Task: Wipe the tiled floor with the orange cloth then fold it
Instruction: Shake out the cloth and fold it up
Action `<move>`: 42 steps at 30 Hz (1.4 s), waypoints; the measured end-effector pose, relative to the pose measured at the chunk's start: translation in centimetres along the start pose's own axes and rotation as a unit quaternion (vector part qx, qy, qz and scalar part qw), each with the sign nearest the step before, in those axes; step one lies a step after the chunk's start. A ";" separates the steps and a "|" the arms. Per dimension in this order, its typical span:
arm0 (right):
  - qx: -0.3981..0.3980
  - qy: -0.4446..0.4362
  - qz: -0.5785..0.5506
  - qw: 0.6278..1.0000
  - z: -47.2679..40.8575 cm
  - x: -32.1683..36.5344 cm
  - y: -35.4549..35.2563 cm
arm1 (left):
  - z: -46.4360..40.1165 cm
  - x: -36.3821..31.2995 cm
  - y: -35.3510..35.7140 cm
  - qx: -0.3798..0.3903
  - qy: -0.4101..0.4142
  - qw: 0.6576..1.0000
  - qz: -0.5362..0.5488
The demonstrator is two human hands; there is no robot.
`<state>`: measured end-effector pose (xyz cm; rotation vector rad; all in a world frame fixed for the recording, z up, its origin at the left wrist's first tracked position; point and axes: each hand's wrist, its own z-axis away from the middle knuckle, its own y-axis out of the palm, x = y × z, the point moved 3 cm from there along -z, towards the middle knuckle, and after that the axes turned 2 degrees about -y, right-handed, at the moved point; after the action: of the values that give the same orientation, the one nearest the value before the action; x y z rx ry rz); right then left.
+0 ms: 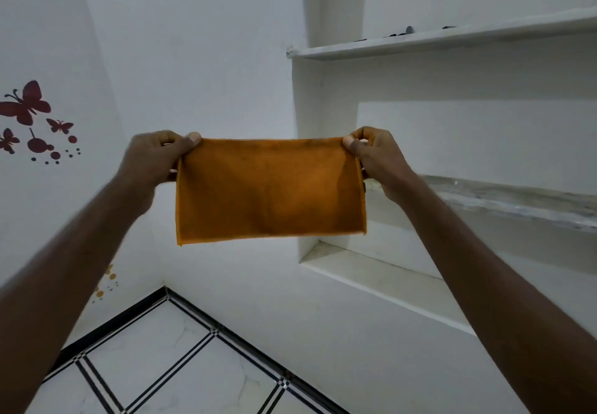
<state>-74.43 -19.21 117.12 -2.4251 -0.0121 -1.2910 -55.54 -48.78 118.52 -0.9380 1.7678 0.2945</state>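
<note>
**Head view: orange cloth held up by its top corners**

Head view, looking forward and down along my two outstretched arms. I hold the orange cloth (270, 189) in the air in front of me, stretched flat between both hands. My left hand (155, 158) pinches the cloth's upper left corner — thumb on the near face, the other fingers curled behind the edge. My right hand (376, 158) pinches the upper right corner the same way, thumb and forefinger clamped on the hem. The top edge runs taut and nearly level from one hand to the other; the sides hang down and the bottom edge is free, touching nothing. The cloth shows as a wide rectangle, darker and smudged across its middle. Whether it is a single layer or already doubled over, I cannot tell.

The tiled floor (181, 365) lies well below the cloth, at the bottom of the frame — pale marbled tiles with dark striped borders, meeting a black skirting line along the white walls.

On the left wall there are dark red butterfly stickers (27, 103) with dots beneath them, and a few orange dots lower down by my left forearm. On the right a recessed niche holds white shelves: an upper shelf (452, 39) with some small dark objects on it, too small to identify, and a grey, mottled lower shelf (517, 200) behind my right forearm.
</note>
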 end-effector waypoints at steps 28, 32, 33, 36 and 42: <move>-0.015 0.217 -0.263 0.940 11.7 -7.1 -3.5 | 11.5 -5.5 17.4 0.113 0.167 0.965 -0.169; -0.005 0.286 -0.303 0.909 16.7 -8.5 -3.5 | 12.9 -8.4 16.6 0.168 0.132 0.977 -0.007; 0.013 0.303 -0.350 0.886 17.8 -8.4 -3.3 | 13.2 -8.7 16.5 0.169 0.124 0.978 0.005; 0.069 0.312 -0.521 0.791 21.6 -7.3 -3.0 | 14.2 -7.5 17.5 0.210 0.064 0.975 -0.008; -0.009 0.350 -0.425 0.835 30.4 -4.6 -8.2 | 20.8 -2.8 22.1 0.349 -0.048 0.935 -0.032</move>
<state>-54.41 -0.42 101.04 -1.8067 -0.9626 -2.4828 -56.61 -20.51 107.36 -0.4497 1.5715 -0.3178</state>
